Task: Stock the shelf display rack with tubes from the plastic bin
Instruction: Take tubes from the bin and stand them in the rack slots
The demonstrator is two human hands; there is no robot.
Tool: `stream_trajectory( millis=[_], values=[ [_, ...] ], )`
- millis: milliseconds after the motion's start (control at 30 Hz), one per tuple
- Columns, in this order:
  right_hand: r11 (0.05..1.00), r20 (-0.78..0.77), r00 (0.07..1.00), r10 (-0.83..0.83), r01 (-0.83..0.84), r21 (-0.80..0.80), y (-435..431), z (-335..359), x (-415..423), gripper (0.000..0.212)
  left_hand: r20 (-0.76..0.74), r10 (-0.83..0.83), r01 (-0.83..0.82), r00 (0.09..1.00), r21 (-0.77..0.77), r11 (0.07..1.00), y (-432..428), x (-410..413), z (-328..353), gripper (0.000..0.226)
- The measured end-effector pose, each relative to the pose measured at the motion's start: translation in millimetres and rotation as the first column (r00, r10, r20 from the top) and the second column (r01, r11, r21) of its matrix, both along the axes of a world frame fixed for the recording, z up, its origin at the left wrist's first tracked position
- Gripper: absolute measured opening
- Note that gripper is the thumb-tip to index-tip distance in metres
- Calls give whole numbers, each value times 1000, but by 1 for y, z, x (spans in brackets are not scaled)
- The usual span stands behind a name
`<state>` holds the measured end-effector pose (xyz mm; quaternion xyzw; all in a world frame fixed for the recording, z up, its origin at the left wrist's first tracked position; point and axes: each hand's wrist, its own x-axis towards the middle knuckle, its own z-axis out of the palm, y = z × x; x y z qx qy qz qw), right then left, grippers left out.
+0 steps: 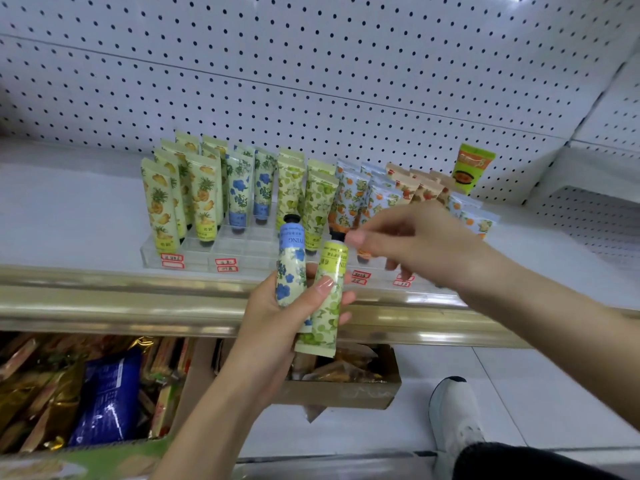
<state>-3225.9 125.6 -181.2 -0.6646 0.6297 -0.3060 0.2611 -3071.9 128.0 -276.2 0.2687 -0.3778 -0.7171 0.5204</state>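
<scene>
Nearest, at the bottom right, are a white shoe (453, 417) and a dark trouser leg on a pale floor. To the left, under the shelf, a cardboard box (346, 393) and a larger carton hold snack packets, a blue packet (107, 400) among them. The plastic bin is not in view.

Above these, the left hand (273, 317) grips two tubes side by side, caps up, with the fingers wrapped behind and the thumb pressed across the front. One is a blue-flowered tube (291, 268) and the other a green tube (329, 299). The right hand (412, 244) reaches in from the right with its fingers loosely curled. Its forefinger tip is right at the green tube's black cap, but I cannot tell whether it pinches the cap or only touches it.

Beyond the gold shelf rail (104, 299) stands the clear rack (194, 251), with red price labels (225, 262) on its front. It is partly filled with rows of patterned tubes standing cap down. The front slots before the blue-flowered row (239, 192) look empty. A white pegboard (311, 81) backs the shelf.

The step in hand seems to be passing the green tube to the right hand for placing. The next move likely calls for a firm pinch, turning the tube cap down, and lowering it into a free slot in the matching green row (315, 209) without knocking the tubes beside it.
</scene>
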Motion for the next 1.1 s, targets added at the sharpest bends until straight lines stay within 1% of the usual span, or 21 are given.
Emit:
stream_trajectory(
  millis=[67, 167, 267, 300, 333, 400, 467, 500, 567, 633, 667, 733, 800, 833, 900, 967, 1033, 1100],
  values=[
    [998, 61, 998, 19, -23, 63, 1, -10, 5, 20, 10, -7, 7, 1000, -10, 1000, 2, -1, 0, 47],
    [990, 142, 989, 33, -52, 128, 1, -17, 9, 23, 20, -19, 20, 1000, -33, 999, 3, 1, -1, 43],
    [991, 209, 976, 55, -79, 108, 1, -20, 13, 23, 17, -7, 8, 1000, -55, 998, 3, 4, -2, 38],
    [994, 258, 965, 43, -68, 90, 0, -19, 14, 23, 13, 3, -2, 1000, -60, 998, 2, 5, -3, 37],
    [996, 333, 943, 22, -51, 78, -1, -17, 15, 23, 9, 11, -11, 1000, -66, 998, 1, 6, -3, 36],
    [997, 508, 861, -19, -21, 73, -4, -10, 17, 21, 17, 37, -35, 999, -72, 997, -1, 9, -6, 38],
    [997, 594, 803, -54, 12, 74, -4, -5, 19, 20, 16, 62, -60, 998, -67, 996, -3, 12, -6, 39],
    [997, 596, 801, -60, 17, 78, -4, -5, 19, 22, 4, 62, -62, 998, -65, 996, -4, 14, -6, 37],
    [994, 500, 864, -54, -4, 113, -1, -5, 22, 26, 3, 64, -64, 998, -74, 995, -3, 16, -5, 36],
    [976, 368, 930, -19, -63, 208, 3, -6, 24, 26, 76, 96, -88, 992, -97, 991, -1, 19, -6, 32],
    [956, 318, 948, 2, -95, 277, 4, -6, 24, 22, 130, 116, -102, 985, -111, 989, -1, 20, -6, 30],
    [900, 280, 959, 43, -158, 405, 6, -2, 23, 13, 182, 152, -132, 971, -117, 984, -1, 23, -8, 25],
    [844, 284, 952, 117, -247, 477, 8, 2, 19, 25, 179, 186, -171, 966, -94, 981, -2, 25, -8, 25],
    [828, 263, 948, 178, -289, 480, 8, 3, 17, 31, 186, 198, -185, 962, -88, 979, -2, 27, -7, 31],
    [835, 123, 957, 262, -289, 469, 8, 5, 14, 34, 224, 204, -186, 953, -100, 977, -2, 28, -7, 43],
    [871, 13, 969, 246, -227, 436, 7, 7, 13, 33, 256, 196, -175, 947, -101, 979, -1, 30, -6, 49],
    [879, 22, 970, 242, -229, 418, 6, 8, 13, 31, 270, 188, -164, 944, -107, 981, 0, 30, -6, 45],
    [873, 78, 964, 254, -263, 411, 6, 8, 15, 27, 276, 173, -143, 946, -123, 982, 1, 30, -6, 36]
  ],
)
